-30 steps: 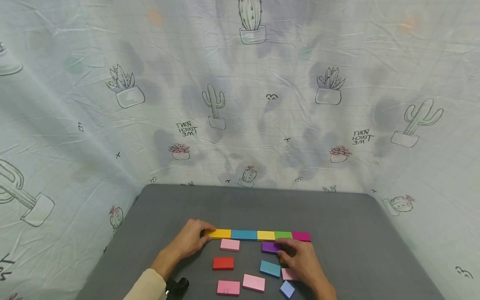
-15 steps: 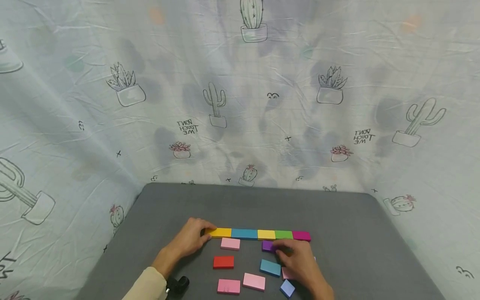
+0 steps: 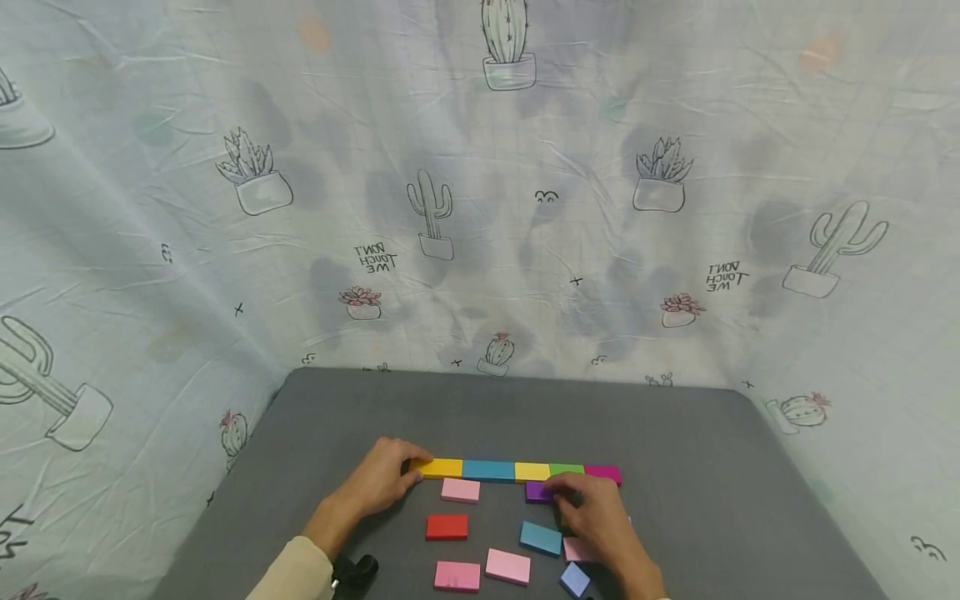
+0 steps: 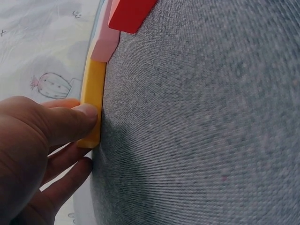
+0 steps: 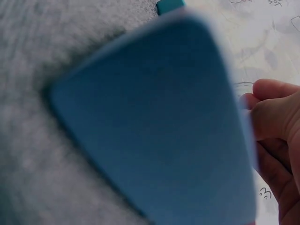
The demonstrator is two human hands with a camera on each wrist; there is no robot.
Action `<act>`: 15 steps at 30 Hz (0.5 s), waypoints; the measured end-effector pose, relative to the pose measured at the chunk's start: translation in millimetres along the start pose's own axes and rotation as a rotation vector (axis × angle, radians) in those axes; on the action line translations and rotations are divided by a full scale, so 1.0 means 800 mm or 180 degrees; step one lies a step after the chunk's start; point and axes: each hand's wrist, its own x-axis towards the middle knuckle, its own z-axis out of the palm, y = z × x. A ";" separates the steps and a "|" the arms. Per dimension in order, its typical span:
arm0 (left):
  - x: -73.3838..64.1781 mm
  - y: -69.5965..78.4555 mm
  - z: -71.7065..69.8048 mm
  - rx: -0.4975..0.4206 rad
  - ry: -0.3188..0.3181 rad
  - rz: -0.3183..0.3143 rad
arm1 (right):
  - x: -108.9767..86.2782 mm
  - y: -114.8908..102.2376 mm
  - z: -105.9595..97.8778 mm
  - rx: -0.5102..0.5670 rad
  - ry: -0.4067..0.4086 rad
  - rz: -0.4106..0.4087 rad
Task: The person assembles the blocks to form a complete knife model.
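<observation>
A straight row of coloured blocks lies across the grey table [image 3: 690, 467]: yellow, blue, yellow, green and magenta. My left hand [image 3: 381, 477] pinches the left end of the first yellow block [image 3: 444, 468]; in the left wrist view the thumb lies on that same yellow block [image 4: 94, 84]. Just below the row's right half, my right hand [image 3: 600, 518] holds a purple block [image 3: 536, 492] by its right end, between index finger and thumb. The hand covers part of it. In the right wrist view a blurred blue block [image 5: 154, 122] hides the fingertips.
Loose blocks lie below the row: pink [image 3: 460, 491], red [image 3: 447, 527], blue [image 3: 540, 537], light blue [image 3: 575, 580] and more pink ones [image 3: 507, 566]. Another pink block [image 3: 577, 549] is partly under my right hand. A cactus-print cloth [image 3: 480, 208] stands behind the table.
My right fingers have moved slightly left and cover more of the purple block. The brownish block seen earlier beneath that hand is now mostly hidden. My left hand stays put.
</observation>
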 end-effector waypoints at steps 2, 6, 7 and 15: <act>0.000 0.000 0.000 -0.0006 0.0003 0.0000 | 0.001 0.001 0.001 -0.0011 0.0014 -0.0001; 0.001 0.000 0.000 -0.0009 0.0005 0.0005 | 0.002 0.001 0.002 0.0002 0.0057 0.0006; 0.001 0.000 0.000 -0.0010 0.0008 0.0003 | 0.002 0.001 0.002 -0.0004 0.0073 0.0003; 0.001 0.000 0.001 0.0025 0.0065 0.0010 | 0.001 0.002 0.004 -0.0007 0.0095 -0.0009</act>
